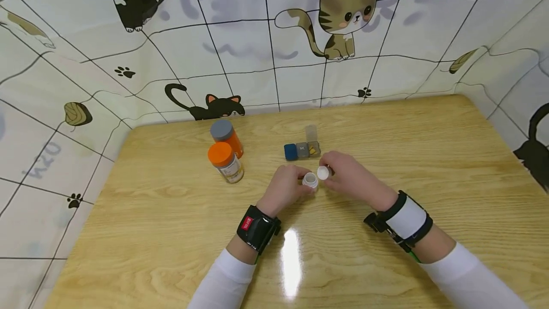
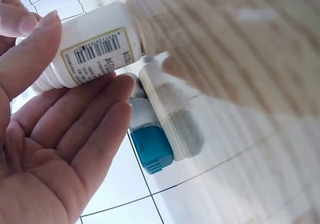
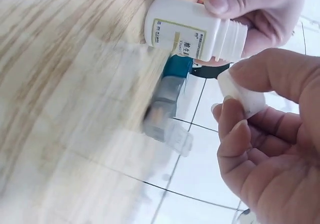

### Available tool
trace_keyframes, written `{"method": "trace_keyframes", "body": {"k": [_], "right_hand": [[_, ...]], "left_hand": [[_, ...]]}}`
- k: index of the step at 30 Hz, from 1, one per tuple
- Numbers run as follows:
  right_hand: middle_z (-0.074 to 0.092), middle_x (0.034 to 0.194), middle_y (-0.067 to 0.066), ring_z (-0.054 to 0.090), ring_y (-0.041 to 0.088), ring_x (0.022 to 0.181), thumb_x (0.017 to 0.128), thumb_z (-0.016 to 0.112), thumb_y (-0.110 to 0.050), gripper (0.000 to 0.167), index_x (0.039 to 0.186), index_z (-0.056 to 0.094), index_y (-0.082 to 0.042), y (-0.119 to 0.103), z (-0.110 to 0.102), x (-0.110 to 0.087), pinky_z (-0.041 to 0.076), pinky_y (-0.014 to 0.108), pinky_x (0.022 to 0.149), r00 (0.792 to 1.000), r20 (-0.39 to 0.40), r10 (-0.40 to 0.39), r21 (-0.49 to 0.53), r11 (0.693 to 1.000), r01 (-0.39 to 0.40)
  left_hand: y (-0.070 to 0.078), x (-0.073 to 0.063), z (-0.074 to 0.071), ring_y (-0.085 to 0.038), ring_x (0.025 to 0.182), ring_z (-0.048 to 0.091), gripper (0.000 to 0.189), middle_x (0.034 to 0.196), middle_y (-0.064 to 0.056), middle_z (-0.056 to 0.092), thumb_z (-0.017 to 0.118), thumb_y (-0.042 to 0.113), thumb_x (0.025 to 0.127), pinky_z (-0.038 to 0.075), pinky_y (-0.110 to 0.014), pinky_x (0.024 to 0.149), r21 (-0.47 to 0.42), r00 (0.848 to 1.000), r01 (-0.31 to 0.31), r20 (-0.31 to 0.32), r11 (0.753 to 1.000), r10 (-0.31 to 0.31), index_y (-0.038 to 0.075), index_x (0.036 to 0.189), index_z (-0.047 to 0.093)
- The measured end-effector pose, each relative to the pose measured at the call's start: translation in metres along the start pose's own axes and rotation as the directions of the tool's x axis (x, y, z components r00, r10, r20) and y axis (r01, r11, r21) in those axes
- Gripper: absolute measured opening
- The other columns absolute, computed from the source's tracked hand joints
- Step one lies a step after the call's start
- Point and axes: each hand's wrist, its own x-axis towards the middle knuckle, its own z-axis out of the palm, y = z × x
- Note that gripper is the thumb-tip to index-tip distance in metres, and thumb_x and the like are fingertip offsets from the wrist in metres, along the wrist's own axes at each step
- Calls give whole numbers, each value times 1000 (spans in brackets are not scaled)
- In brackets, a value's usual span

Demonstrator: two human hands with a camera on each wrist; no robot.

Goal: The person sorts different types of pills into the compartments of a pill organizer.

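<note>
A small white pill bottle (image 1: 310, 180), its mouth uncovered, stands on the table between the thumb and fingers of my left hand (image 1: 286, 184). Its printed label and barcode show in the left wrist view. Just to the right, my right hand (image 1: 349, 178) pinches a white bottle cap (image 1: 323, 172) between thumb and fingers, beside the bottle's threaded neck. Right behind the hands lies a pill organizer (image 1: 302, 150) with a blue compartment and grey ones. Its right compartment has the lid raised, and yellowish pills show inside.
Two orange bottles stand to the left: one with an orange lid (image 1: 220, 154), and behind it one with a grey lid (image 1: 222, 130). A cat-patterned cloth (image 1: 240, 70) hangs along the back and sides of the wooden table (image 1: 171, 232).
</note>
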Motion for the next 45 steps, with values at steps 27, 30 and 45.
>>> {"method": "trace_keyframes", "body": {"k": [27,30,45], "right_hand": [[60,90,6,57,15,81,79,71,-8,16,93,64,-4,-29,16,0,49,28,70,986,47,-161,-282,945,168],[60,88,5,56,16,80,78,72,-8,15,91,65,-4,-30,14,2,49,29,70,984,49,-170,-294,939,177],[60,91,5,55,15,82,78,72,-13,20,95,68,-3,-20,12,6,48,29,72,995,59,-76,-171,982,85]], "left_hand": [[-12,-9,5,-9,81,63,15,88,-1,73,77,16,73,44,-15,63,-33,1000,-11,-4,999,11,10,86,74],[-12,-7,3,-7,77,61,13,87,-1,73,77,16,73,41,-14,60,-33,1000,-31,0,999,31,10,84,74],[-5,1,-2,-5,58,42,16,66,2,62,77,20,73,30,-14,52,6,998,-51,25,999,51,9,84,73]]}}
